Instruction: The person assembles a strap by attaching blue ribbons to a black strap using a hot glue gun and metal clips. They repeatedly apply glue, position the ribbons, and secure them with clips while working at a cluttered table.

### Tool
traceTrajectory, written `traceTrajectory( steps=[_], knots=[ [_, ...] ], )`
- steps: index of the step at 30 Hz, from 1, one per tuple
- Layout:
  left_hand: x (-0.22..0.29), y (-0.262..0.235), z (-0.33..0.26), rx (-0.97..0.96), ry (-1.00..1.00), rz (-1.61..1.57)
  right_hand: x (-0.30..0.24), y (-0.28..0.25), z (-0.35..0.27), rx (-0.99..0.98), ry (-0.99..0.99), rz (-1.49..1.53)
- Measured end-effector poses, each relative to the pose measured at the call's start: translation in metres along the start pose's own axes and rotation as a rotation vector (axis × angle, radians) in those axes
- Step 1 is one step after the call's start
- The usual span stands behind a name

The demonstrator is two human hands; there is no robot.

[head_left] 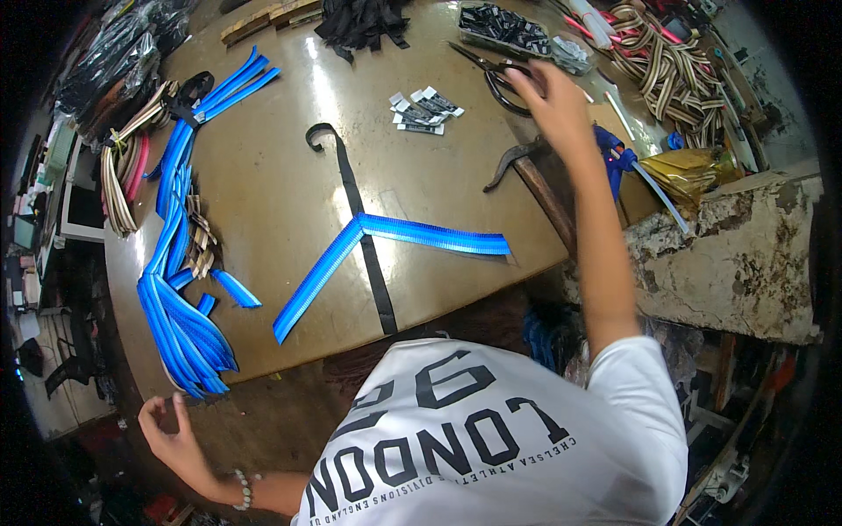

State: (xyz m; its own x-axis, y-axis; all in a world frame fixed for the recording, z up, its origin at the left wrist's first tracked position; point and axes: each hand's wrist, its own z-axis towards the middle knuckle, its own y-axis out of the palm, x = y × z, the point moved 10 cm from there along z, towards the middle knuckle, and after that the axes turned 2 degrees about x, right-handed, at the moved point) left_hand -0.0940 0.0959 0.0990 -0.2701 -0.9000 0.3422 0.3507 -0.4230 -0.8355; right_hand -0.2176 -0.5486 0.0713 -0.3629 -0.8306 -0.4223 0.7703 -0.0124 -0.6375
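Observation:
A black strip (374,273), hooked at its far end, runs up the middle of the table. Across it lies a blue ribbed strap (317,280), bent into a peak where the two meet. My right hand (557,110) is over the handles of black scissors (500,86) at the far right, fingers apart; whether they touch the metal is unclear. My left hand (174,438) hangs off the near left table edge, thumb and fingers apart and holding nothing. Just beyond its fingertips are the loose ends of a bundle of blue straps (180,329), tied with black near the top.
Small black-and-white labels (423,110) lie beyond the strip. A clear tray (504,31) of black pieces stands at the back. A hammer-like tool (545,200) with a curved metal head rests at the right edge. Striped straps (667,66) pile up far right, black plastic bags (123,66) far left.

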Motion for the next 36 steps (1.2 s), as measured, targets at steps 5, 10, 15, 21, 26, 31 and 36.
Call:
traceTrajectory(
  steps=[5,10,15,21,26,31,36],
  knots=[
    [0.041,0.029,0.008,-0.036,-0.066,-0.290,0.073,-0.116,-0.137,-0.210,0.781,-0.305],
    [0.143,0.075,0.018,-0.108,0.257,-0.455,0.137,-0.093,-0.137,0.099,0.500,0.090],
    [0.197,0.094,0.002,-0.292,0.355,-0.619,0.113,-0.087,-0.096,-0.037,0.713,-0.285],
    [0.200,0.139,-0.016,-0.471,0.221,-0.699,-0.053,-0.054,-0.068,-0.281,0.394,0.552],
    [0.211,0.181,-0.033,-0.537,0.165,-0.885,-0.129,0.045,-0.109,-0.814,0.150,0.535],
    [0.219,0.208,-0.039,-0.585,0.229,-0.860,-0.139,0.068,-0.106,-0.802,0.043,0.428],
    [0.217,0.209,-0.040,-0.560,0.261,-0.863,-0.135,0.067,-0.103,-0.757,0.037,0.317]
  ],
)
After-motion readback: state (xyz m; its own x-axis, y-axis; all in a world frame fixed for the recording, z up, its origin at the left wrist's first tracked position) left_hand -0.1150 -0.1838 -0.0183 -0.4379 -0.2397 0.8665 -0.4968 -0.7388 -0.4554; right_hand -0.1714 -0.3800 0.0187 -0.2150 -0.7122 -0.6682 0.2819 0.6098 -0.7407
